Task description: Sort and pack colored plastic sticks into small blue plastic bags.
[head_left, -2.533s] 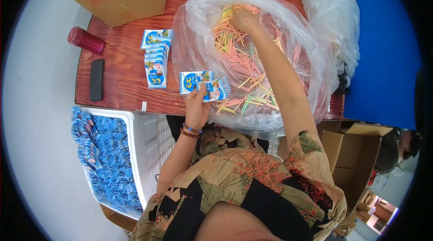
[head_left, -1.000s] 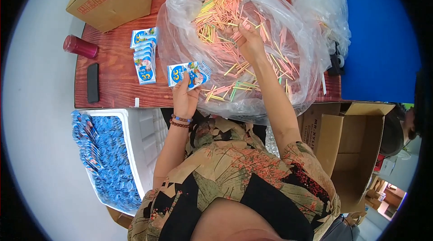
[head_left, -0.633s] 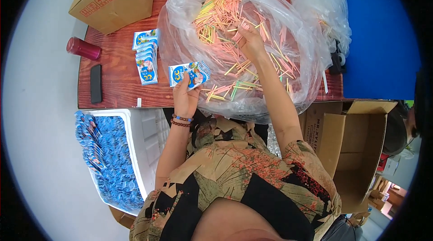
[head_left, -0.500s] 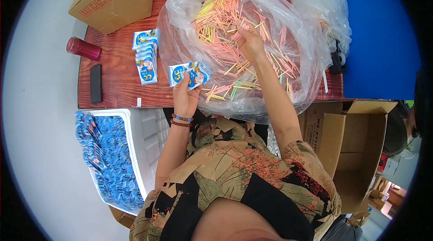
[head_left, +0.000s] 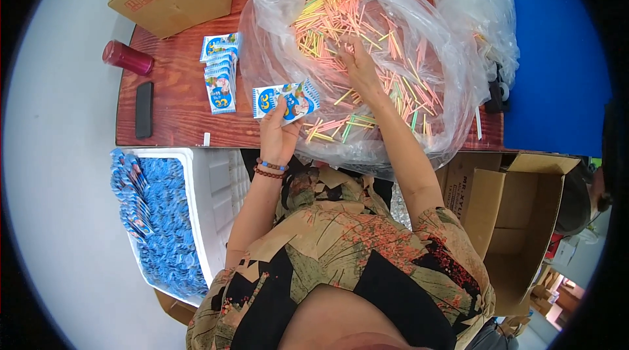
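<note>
The left hand (head_left: 278,139) pinches overlapping blue-and-white packets (head_left: 303,101) over the near left side of the clear bag (head_left: 270,35), long axes running left to right, the right one angled slightly far. The right hand (head_left: 362,71) points far-left over pastel sticks (head_left: 327,12), fingers narrow; whether gripping any, I cannot tell.

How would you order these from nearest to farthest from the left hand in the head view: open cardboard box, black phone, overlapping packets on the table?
1. Overlapping packets: ahead and left of the left hand.
2. Black phone: farther left.
3. Open cardboard box: far right.
</note>
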Tool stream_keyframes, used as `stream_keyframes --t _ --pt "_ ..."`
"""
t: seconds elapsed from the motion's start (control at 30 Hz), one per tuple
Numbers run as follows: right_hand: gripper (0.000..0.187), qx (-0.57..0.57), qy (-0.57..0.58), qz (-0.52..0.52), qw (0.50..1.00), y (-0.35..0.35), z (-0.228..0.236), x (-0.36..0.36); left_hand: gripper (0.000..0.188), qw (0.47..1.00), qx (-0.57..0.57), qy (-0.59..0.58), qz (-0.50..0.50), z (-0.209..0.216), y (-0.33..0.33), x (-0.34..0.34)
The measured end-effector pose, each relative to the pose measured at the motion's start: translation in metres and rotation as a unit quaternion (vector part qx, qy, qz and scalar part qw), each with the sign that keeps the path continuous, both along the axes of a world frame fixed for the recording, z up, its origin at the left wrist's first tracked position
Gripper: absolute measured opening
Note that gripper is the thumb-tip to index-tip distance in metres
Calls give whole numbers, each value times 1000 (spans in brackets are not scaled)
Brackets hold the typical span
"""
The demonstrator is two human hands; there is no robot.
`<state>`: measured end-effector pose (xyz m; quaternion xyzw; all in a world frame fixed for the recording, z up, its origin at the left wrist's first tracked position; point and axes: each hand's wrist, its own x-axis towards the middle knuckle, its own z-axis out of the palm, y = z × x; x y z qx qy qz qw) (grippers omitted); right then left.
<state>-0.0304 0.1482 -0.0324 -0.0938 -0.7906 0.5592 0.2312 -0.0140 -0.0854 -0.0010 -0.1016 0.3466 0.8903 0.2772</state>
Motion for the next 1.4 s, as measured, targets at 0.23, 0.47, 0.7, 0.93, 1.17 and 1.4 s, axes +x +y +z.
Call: stream_keyframes --t 0.23,0.47,0.7,0.93,1.17,1.4 --pt "13 -101 29 16 994 -17 43 14 18 998 56 5 1 -7 1 -4" --pt "11 -468 313 107 819 -95 101 37 20 997 71 19 -7 2 8 1" --pt "14 -455 250 -15 855 -119 99 39 18 998 57 23 1 16 17 9" --pt "11 -426 239 -22 872 -125 98 46 19 996 83 26 7 18 18 11" --pt "10 -330 217 12 919 -122 88 51 21 997 72 41 6 15 19 9" --pt "34 -209 100 89 969 -118 93 54 29 993 110 24 32 8 17 1"
